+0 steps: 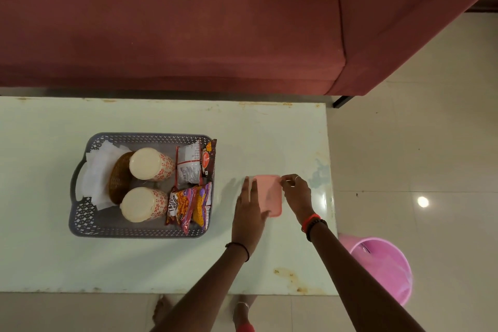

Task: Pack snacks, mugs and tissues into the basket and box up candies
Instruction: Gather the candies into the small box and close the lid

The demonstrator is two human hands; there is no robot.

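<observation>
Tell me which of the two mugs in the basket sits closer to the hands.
The nearer mug, beside the purple snack packet; the other mug stands behind it, toward the sofa.

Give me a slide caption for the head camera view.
Both hands on a pink box beside the packed basket.

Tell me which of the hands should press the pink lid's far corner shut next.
Right, probably. The right hand already pinches the far right corner of the pink lid, while the left hand lies flat along its left side, steadying the box.
</observation>
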